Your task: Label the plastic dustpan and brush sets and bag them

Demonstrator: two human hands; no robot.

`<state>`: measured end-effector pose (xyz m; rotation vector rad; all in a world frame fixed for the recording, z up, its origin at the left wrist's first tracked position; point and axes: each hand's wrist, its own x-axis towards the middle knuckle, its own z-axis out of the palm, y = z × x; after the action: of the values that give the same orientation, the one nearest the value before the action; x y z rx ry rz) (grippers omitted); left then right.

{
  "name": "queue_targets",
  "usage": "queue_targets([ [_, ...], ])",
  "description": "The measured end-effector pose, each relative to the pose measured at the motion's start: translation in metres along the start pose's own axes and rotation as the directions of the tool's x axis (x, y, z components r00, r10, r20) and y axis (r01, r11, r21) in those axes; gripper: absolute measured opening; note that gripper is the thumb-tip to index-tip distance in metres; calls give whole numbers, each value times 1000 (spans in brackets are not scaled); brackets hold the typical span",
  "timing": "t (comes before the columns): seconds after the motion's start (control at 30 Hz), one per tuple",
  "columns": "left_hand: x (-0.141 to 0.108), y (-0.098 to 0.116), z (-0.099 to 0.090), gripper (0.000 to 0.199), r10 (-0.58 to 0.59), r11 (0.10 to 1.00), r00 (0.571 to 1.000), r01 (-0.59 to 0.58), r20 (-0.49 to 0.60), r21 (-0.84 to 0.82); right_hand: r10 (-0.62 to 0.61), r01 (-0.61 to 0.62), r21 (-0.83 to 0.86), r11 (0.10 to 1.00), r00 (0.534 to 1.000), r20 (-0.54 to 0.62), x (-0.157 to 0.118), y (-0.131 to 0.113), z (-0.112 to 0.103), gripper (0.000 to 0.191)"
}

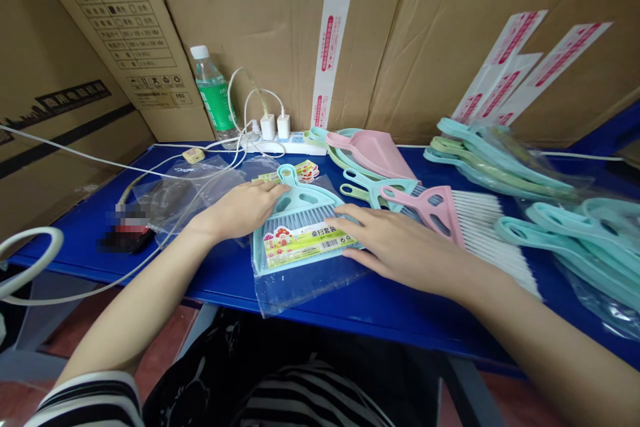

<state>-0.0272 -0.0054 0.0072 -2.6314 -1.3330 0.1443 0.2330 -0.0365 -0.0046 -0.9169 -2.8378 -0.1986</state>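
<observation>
A light-blue dustpan [259, 255] with a matching brush [300, 199] on it lies in a clear plastic bag [295, 293] on the blue table. Across the bristles sits a printed card [305, 243] with mushroom pictures. My left hand [245, 208] rests at the left side of the brush, its fingertips near the handle. On the right edge of the set lies my right hand [385, 240], fingers spread, its fingertips over the end of the card.
Pink and blue brushes [435, 210] and dustpans [377, 153] lie to the right, with bagged sets [500, 160] beyond. A power strip [295, 143], cables and a bottle [215, 100] stand at the back against cardboard. More cards [305, 172] lie behind the set.
</observation>
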Motion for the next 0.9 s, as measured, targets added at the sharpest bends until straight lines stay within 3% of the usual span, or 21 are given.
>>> queue_targets([
  [0.4,4,5,-4,36,-13,999,1000,14,-19,43,-11,11,-3,1000,1000,-4,2,3,0,29],
  [0.9,7,2,6,50,29,999,985,-34,-170,-27,-22,22,-29,999,1000,-2,0,1,-2,24],
])
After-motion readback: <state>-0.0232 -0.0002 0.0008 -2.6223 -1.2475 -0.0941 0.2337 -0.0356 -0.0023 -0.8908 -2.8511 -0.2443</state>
